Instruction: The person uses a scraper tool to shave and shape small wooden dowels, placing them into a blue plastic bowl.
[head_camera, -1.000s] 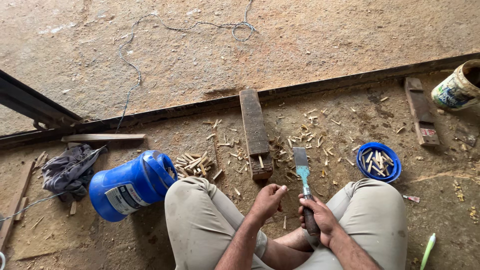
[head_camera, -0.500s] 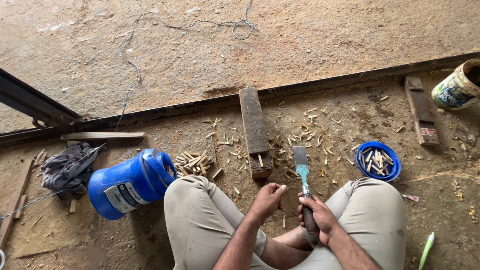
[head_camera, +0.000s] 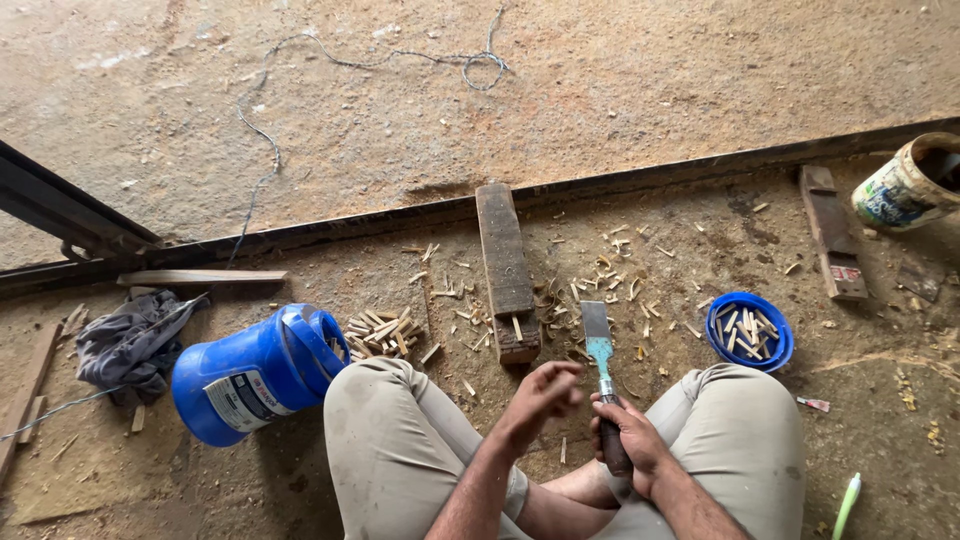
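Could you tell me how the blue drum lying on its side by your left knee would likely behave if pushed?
The blue drum lies on its round side, so it would probably roll. Its mouth is open and it seems empty plastic, so likely light and stiff.

The person sits with both knees bent and spread apart, one at the left and one at the right, with the forearms coming in between them from the near edge. The left hand (head_camera: 542, 392) is raised between the knees, fingers curled loosely inward toward the palm, wrist slightly bent. The right hand (head_camera: 628, 442) sits just right of it and nearer, fingers wrapped tightly in a fist-like grip, knuckles up. The two hands are close but apart.
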